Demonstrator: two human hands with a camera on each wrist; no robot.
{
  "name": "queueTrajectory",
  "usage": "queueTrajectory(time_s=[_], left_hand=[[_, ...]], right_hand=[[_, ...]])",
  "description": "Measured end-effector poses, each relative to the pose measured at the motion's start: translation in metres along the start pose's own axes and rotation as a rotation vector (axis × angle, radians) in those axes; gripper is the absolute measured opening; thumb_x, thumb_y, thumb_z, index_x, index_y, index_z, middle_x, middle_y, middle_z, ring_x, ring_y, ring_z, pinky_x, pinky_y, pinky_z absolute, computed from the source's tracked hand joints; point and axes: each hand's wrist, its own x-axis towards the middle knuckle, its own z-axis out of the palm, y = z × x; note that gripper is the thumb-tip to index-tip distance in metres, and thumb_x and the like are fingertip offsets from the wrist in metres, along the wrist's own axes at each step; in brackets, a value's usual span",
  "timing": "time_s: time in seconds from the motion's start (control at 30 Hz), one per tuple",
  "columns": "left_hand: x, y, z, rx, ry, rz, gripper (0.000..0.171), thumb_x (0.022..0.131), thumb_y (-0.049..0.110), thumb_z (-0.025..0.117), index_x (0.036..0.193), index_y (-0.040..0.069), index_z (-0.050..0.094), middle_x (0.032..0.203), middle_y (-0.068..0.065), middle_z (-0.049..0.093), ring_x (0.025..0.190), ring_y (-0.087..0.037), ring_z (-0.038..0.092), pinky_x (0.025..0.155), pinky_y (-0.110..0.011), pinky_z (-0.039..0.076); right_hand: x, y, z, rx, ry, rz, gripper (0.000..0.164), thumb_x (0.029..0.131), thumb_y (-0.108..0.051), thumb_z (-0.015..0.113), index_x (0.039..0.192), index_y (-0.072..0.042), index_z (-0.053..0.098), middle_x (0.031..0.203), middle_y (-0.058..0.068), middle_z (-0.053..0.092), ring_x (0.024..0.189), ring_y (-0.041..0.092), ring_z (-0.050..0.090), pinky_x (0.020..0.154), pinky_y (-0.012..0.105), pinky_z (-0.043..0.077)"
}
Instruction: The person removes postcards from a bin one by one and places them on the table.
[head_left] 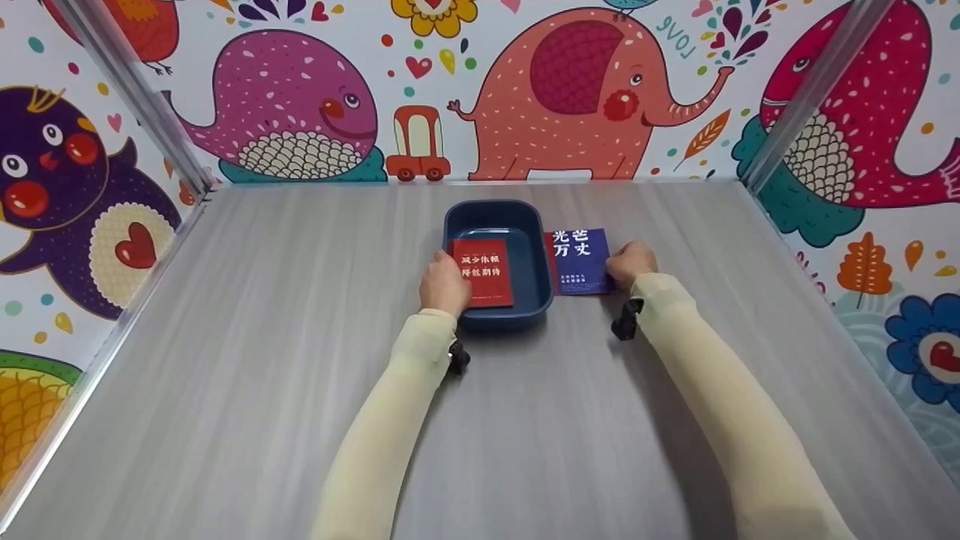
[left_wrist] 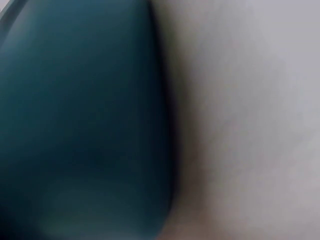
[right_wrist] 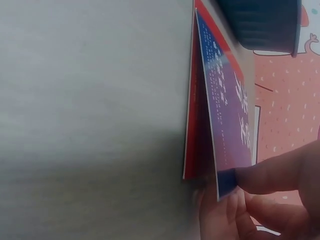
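Note:
A red card with white Chinese characters is over the near part of a dark blue rectangular tray. At the tray's left rim, my left hand pinches this card by its left edge. The left wrist view is filled by a blurred, dark blue-green surface. To the right of the tray, my right hand pinches a blue card at its right edge between thumb and fingers. Tilted up from the surface, the blue card stands apart at its near end from another red card beneath it.
The cards and tray are on a grey wood-grain table. Printed cartoon walls enclose its back and sides, with metal posts at the rear corners. Each wrist wears a small black camera.

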Motion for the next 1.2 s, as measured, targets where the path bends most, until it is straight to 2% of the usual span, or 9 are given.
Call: queueTrajectory(time_s=[0.23, 0.67, 0.83, 0.97, 1.2], left_hand=[[-0.0001, -0.0002, -0.0001, -0.018, -0.001, -0.001, 0.036, 0.090, 0.004, 0.060, 0.124, -0.006, 0.053, 0.114, -0.024, 0.069, 0.107, -0.039, 0.069, 0.091, -0.049, 0.055], [-0.0013, 0.0011, -0.0015, -0.030, -0.022, -0.020, 0.040, 0.093, 0.006, 0.060, 0.130, -0.006, 0.050, 0.114, -0.023, 0.068, 0.107, -0.038, 0.068, 0.091, -0.048, 0.055], [-0.0013, 0.0008, -0.0015, -0.021, -0.017, -0.018, 0.041, 0.092, 0.007, 0.062, 0.129, -0.006, 0.050, 0.115, -0.023, 0.069, 0.107, -0.037, 0.069, 0.092, -0.048, 0.055], [-0.0014, 0.0004, -0.0017, -0.028, -0.015, -0.017, 0.040, 0.092, 0.007, 0.063, 0.128, -0.006, 0.051, 0.115, -0.023, 0.069, 0.107, -0.037, 0.069, 0.092, -0.048, 0.055], [-0.0013, 0.0006, -0.0016, -0.034, -0.016, -0.016, 0.040, 0.092, 0.006, 0.063, 0.128, -0.006, 0.051, 0.116, -0.023, 0.069, 0.108, -0.038, 0.069, 0.092, -0.049, 0.055]], right_hand=[[0.0060, 0.0024, 0.0050, -0.014, 0.027, -0.016, 0.039, 0.087, -0.007, 0.050, 0.119, 0.011, 0.063, 0.125, 0.028, 0.065, 0.113, 0.035, 0.060, 0.104, 0.044, 0.048], [0.0004, -0.0004, 0.0085, -0.049, 0.062, -0.033, 0.037, 0.089, -0.007, 0.050, 0.117, 0.010, 0.066, 0.122, 0.027, 0.066, 0.113, 0.035, 0.061, 0.104, 0.044, 0.048], [0.0053, 0.0001, 0.0090, -0.041, 0.058, -0.001, 0.036, 0.088, -0.007, 0.051, 0.117, 0.009, 0.066, 0.122, 0.026, 0.067, 0.114, 0.035, 0.062, 0.105, 0.043, 0.048], [0.0070, 0.0011, 0.0081, -0.058, 0.077, -0.007, 0.034, 0.086, -0.007, 0.052, 0.112, 0.009, 0.068, 0.116, 0.025, 0.070, 0.108, 0.035, 0.064, 0.100, 0.043, 0.051], [0.0063, 0.0012, 0.0093, -0.051, 0.059, 0.010, 0.037, 0.088, -0.008, 0.051, 0.118, 0.009, 0.066, 0.123, 0.026, 0.067, 0.113, 0.034, 0.062, 0.105, 0.044, 0.048]])
